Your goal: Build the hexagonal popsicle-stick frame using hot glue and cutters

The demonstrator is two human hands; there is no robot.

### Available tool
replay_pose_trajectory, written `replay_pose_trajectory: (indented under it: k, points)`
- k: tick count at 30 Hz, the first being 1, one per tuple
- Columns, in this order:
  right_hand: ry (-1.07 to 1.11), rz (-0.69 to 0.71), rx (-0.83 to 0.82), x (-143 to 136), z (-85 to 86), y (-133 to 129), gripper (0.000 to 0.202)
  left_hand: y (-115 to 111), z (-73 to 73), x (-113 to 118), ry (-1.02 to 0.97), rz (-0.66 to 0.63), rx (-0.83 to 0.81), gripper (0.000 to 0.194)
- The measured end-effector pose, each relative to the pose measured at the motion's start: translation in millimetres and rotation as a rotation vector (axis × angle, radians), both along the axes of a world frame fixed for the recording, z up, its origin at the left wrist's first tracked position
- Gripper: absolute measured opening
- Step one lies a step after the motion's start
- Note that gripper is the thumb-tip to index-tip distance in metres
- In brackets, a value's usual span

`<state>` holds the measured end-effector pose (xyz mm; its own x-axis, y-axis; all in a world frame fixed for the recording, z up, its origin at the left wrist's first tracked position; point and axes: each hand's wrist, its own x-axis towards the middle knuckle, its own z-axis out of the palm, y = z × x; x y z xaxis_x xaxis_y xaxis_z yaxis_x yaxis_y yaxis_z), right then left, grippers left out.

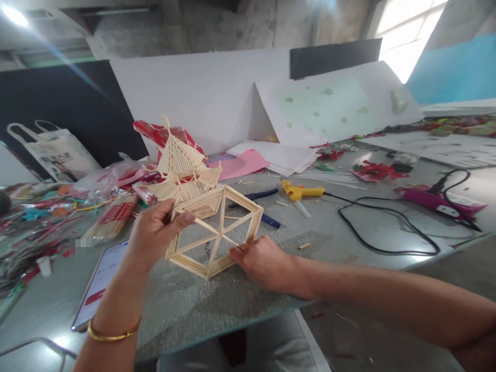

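A hexagonal frame of thin wooden sticks (220, 217), with spokes meeting at its middle, is held tilted above the table. My left hand (155, 232) grips its upper left side, thumb across the near face. The closed fingers of my right hand (263, 261) are at its lower right edge, pinched on a spoke or the rim near there. Just behind the frame stands a stick model with a pointed roof (180, 157), partly hidden by it.
A yellow glue gun (300, 191) with a black cord lies right of dark blue pliers (261, 195). A phone (103, 279) rests under my left forearm, beside bagged sticks (112, 217). Pink paper (244, 164) is at the back; a purple tool (442, 201) lies far right.
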<state>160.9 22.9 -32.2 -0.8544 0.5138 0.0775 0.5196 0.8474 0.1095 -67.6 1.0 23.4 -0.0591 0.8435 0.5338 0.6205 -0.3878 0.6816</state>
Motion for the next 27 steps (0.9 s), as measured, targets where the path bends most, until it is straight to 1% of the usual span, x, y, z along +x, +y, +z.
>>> replay_pose_trajectory:
  k: [2,5,8,11,15,18,23,25,27]
  points:
    - [0.011,-0.022,0.021,-0.9,-2.8,-1.5,0.018,1.3,-0.2,-0.2,-0.001,-0.015,0.003,0.035]
    - [0.020,-0.031,0.050,-1.5,-5.2,-3.9,0.021,-1.9,-2.4,2.8,-0.006,-0.001,0.044,0.039]
    - [0.017,-0.029,0.071,-1.9,-5.1,-4.7,0.024,-7.1,-3.8,7.4,0.004,0.049,0.092,0.042]
    - [0.017,-0.023,0.091,-1.7,-4.8,-4.7,0.025,-9.9,-2.9,9.7,0.032,0.095,0.089,0.041]
    - [0.033,0.024,0.126,3.8,-4.6,-9.8,0.036,-9.8,-3.7,6.3,0.067,0.070,0.091,0.038]
    - [0.054,0.050,0.113,11.0,-4.4,-17.1,0.040,-9.5,-7.2,2.8,0.045,0.061,0.084,0.036]
    - [0.025,0.014,0.074,12.4,-4.7,-19.2,0.050,-9.3,-9.1,3.6,0.037,0.066,0.121,0.040]
    - [0.012,-0.002,0.081,8.2,-4.8,-15.6,0.049,-9.5,-8.2,4.7,0.041,0.075,0.133,0.042]
    - [0.006,0.003,0.103,3.6,-4.7,-11.8,0.041,-9.9,-7.9,5.2,0.038,0.083,0.129,0.042]
